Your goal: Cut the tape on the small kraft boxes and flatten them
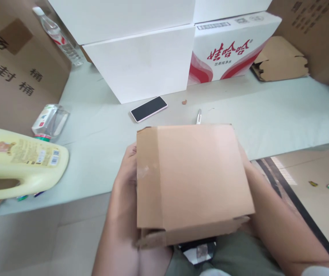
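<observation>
A brown cardboard box is held up over my lap, with its flat side facing me and some flap edges showing along the bottom. My left hand grips it at the left side; most of the fingers pass behind the cardboard. At the opposite side, my right hand holds the box, largely hidden by it. Just beyond the box's far edge lies a small light-coloured tool, partly covered, so its kind is unclear. A phone with a dark screen rests on the pale green surface.
White cartons stand at the back, one with red print. Flattened cardboard lies back right. To the left are a yellow jug, a clear plastic container, a water bottle and a large carton.
</observation>
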`<state>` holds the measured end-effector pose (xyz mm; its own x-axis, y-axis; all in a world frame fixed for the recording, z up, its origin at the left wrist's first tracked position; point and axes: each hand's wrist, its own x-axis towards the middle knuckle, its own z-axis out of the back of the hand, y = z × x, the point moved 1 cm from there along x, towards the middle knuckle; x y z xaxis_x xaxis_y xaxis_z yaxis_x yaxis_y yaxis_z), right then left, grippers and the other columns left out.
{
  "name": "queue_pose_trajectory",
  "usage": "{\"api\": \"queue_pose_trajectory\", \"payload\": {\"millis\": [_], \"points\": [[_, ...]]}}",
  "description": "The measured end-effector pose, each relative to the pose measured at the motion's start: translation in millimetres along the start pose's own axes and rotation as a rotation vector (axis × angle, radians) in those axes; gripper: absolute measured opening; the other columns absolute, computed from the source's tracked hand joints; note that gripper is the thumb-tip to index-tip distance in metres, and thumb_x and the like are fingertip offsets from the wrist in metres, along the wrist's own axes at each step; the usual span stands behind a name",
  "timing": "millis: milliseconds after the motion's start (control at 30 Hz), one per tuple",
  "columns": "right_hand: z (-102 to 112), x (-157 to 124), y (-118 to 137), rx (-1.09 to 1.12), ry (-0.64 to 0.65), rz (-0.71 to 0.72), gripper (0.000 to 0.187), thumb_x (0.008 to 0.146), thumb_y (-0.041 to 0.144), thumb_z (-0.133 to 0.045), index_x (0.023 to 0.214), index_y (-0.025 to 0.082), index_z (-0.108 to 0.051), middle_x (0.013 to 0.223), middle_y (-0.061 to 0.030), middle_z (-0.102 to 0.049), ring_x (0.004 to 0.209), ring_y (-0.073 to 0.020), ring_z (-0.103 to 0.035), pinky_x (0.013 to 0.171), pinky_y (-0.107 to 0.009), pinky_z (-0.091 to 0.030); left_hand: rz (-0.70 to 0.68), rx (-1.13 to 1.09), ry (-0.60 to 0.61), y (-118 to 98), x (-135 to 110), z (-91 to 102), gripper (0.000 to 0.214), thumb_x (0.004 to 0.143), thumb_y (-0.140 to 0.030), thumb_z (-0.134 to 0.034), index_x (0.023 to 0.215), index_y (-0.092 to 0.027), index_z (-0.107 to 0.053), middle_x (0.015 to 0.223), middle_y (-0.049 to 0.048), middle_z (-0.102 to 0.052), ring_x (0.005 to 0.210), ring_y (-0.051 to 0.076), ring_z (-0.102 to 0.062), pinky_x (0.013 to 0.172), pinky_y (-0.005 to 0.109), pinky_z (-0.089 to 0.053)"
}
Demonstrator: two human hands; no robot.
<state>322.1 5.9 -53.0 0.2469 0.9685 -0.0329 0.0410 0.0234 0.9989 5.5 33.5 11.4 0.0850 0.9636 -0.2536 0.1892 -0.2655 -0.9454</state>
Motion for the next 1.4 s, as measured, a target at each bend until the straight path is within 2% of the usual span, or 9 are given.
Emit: {"api": "queue_pose_trajectory", "payload": {"millis": [167, 300, 533, 667, 767, 933, 1100, 1233, 1400], "points": [[-19, -9, 23, 0.136, -0.043, -0.245, 0.034, 0.066, 0.05, -0.09, 0.073, 0.026, -0.067, 0.058, 0.0041, -0.062, 0.05, -0.0157, -0.055, 0.044, -0.031, -0.045, -0.02, -0.078, -0.062, 6, 5, -3.3, 0.018, 0.052, -0.022, -0.084, 0.063, -0.018, -0.07, 0.058, -0.0017, -0.066, 0.048, 0.013, -0.057, 0.047, 0.025, -0.047], [-26, -7, 28, 0.251, 0.09, -0.297, 0.054, 0.07, 0.082, -0.071, 0.075, 0.028, -0.067, 0.063, -0.0036, -0.07, 0.071, -0.0286, -0.073, 0.06, -0.043, -0.06, -0.02, -0.072, -0.128, 7, 8, -1.7, 0.02, 0.056, -0.024, -0.085, 0.065, -0.019, -0.067, 0.06, -0.0018, -0.067, 0.05, 0.014, -0.06, 0.048, 0.025, -0.049], [-30, -6, 18, 0.177, 0.133, -0.324, 0.05, 0.059, 0.06, -0.095, 0.078, 0.022, -0.071, 0.076, -0.0031, -0.079, 0.067, -0.0193, -0.074, 0.06, -0.03, -0.059, 0.103, -0.192, -0.131, 16, 12, 5.0, 0.045, 0.073, -0.062, -0.081, 0.089, -0.021, -0.073, 0.077, 0.0067, -0.076, 0.069, 0.027, -0.076, 0.059, 0.038, -0.061], [-27, -3, 15, 0.204, 0.103, -0.313, 0.047, 0.062, 0.058, -0.095, 0.085, 0.022, -0.074, 0.076, -0.0014, -0.079, 0.066, -0.017, -0.074, 0.061, -0.028, -0.06, 0.084, -0.109, -0.015, 16, 11, 6.5, 0.06, 0.055, -0.059, -0.097, 0.094, -0.018, -0.074, 0.088, 0.0123, -0.081, 0.083, 0.033, -0.08, 0.069, 0.041, -0.065], [-18, 5, 13, 0.298, 0.069, -0.323, 0.049, 0.063, 0.061, -0.092, 0.086, 0.023, -0.073, 0.068, 0.0019, -0.076, 0.057, -0.0145, -0.07, 0.055, -0.026, -0.058, -0.047, -0.151, -0.177, 15, 16, 17.0, 0.057, 0.052, -0.048, -0.101, 0.094, -0.02, -0.074, 0.091, 0.0087, -0.082, 0.08, 0.028, -0.079, 0.073, 0.037, -0.066], [-20, 8, 14, 0.38, 0.107, -0.29, 0.063, 0.059, 0.08, -0.081, 0.084, 0.024, -0.07, 0.066, 0.0008, -0.074, 0.052, -0.0159, -0.068, 0.046, -0.027, -0.054, -0.302, -0.318, -0.48, 21, 38, 36.3, 0.024, 0.081, -0.042, -0.081, 0.093, -0.024, -0.07, 0.111, 0.0047, -0.082, 0.109, 0.021, -0.076, 0.09, 0.031, -0.063], [-46, -16, 22, 0.219, 0.233, -0.294, 0.055, 0.051, 0.059, -0.097, 0.077, 0.021, -0.068, 0.056, 0.0037, -0.066, 0.037, -0.0073, -0.05, 0.034, -0.019, -0.04, -0.235, -0.383, -0.489, 28, 42, 24.0, 0.022, 0.084, -0.04, -0.075, 0.099, -0.025, -0.07, 0.11, 0.0047, -0.08, 0.107, 0.021, -0.075, 0.089, 0.032, -0.062], [-28, -27, 33, 0.317, 0.063, -0.27, 0.051, 0.055, 0.054, -0.096, 0.07, 0.02, -0.061, 0.05, 0.0082, -0.053, 0.034, -0.0006, -0.031, 0.028, -0.014, -0.027, -0.118, -0.456, -0.394, 18, 30, 8.5, 0.029, 0.087, -0.05, -0.06, 0.089, -0.022, -0.066, 0.093, 0.0068, -0.077, 0.08, 0.019, -0.074, 0.065, 0.027, -0.059], [48, -46, 61, 0.256, -0.443, -0.203, 0.035, 0.064, 0.033, -0.089, 0.07, 0.02, -0.057, 0.047, 0.012, -0.04, 0.032, 0.0002, -0.024, 0.028, -0.012, -0.024, 0.043, -0.512, -0.404, 1, 13, 3.5, 0.03, 0.088, -0.045, -0.05, 0.074, -0.02, -0.059, 0.068, 0.0031, -0.064, 0.051, 0.013, -0.062, 0.047, 0.021, -0.047]]}}
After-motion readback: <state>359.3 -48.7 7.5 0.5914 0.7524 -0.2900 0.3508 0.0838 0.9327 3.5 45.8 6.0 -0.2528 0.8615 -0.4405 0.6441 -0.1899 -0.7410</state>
